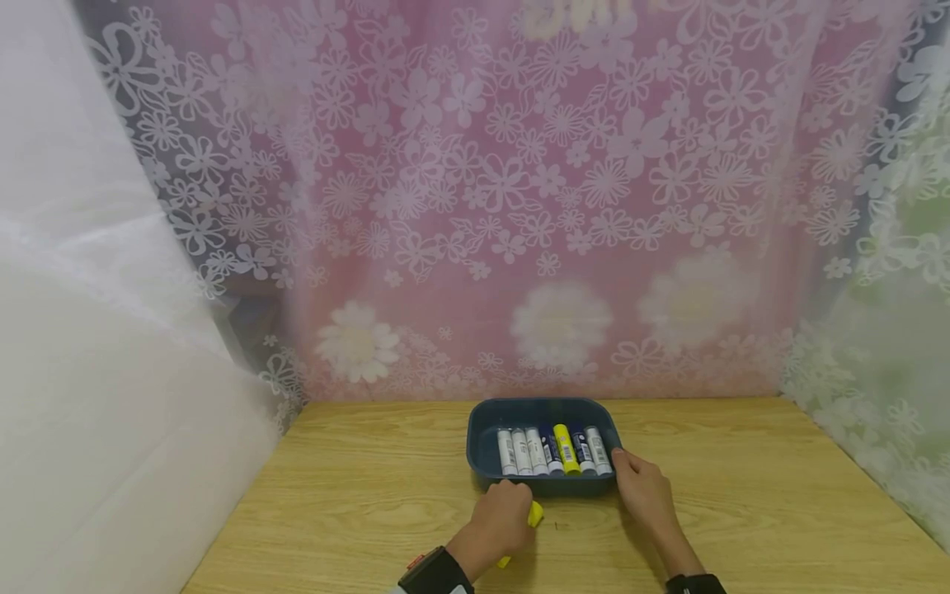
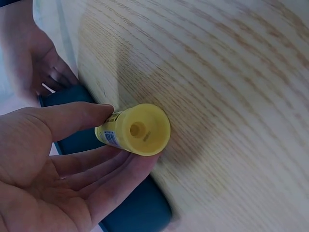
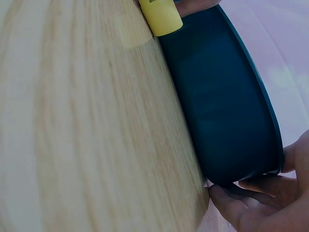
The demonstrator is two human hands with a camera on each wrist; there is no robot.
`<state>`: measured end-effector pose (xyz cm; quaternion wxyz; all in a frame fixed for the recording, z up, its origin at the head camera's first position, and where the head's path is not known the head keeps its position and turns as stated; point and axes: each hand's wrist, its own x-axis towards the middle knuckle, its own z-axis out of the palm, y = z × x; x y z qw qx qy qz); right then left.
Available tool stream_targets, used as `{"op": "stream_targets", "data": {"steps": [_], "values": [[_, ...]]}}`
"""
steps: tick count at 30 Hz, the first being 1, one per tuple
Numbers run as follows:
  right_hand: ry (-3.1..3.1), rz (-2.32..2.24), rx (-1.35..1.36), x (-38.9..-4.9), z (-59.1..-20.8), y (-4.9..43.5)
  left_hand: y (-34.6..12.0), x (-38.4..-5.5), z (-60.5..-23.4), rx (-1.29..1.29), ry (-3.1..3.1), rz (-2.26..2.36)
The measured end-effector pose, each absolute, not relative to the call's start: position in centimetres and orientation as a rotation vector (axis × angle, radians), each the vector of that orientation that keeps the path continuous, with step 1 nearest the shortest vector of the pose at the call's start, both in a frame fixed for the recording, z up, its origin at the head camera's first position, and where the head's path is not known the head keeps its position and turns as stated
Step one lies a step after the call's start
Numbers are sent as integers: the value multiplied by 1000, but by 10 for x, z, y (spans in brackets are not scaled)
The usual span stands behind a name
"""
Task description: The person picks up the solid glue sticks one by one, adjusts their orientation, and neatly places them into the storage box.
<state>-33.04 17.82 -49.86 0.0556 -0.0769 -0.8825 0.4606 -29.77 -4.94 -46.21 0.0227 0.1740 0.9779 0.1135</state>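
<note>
My left hand (image 1: 505, 517) pinches a yellow glue stick (image 2: 147, 129) between thumb and fingers, just in front of a dark blue plastic bin (image 1: 545, 488). In the left wrist view its round, hollow end faces the camera, and a printed label shows on its side. The right hand (image 1: 644, 488) grips the bin's right front corner, thumb at the rim and fingers round the side wall. Inside the bin lies a row of glue sticks: several white ones (image 1: 522, 451), dark blue and white ones (image 1: 583, 453), and one yellow glue stick (image 1: 566, 450).
The bin stands on a wood-grain table (image 1: 356, 495) near its back edge. Behind the table hangs a pink curtain (image 1: 475, 330) with white flowers. White sheeting (image 1: 111, 371) closes off the left side, and a pale flowered sheet (image 1: 883, 346) the right.
</note>
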Motion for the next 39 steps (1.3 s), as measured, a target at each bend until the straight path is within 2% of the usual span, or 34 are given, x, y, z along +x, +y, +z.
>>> {"op": "stream_targets", "data": {"steps": [25,39], "values": [[-2674,1404,-239,-330,-500,179,-56,-302,-451,504,2940,428],[-2660,1407,-252,-331,-500,178,-58,-297,-419,714,2968,401]]}}
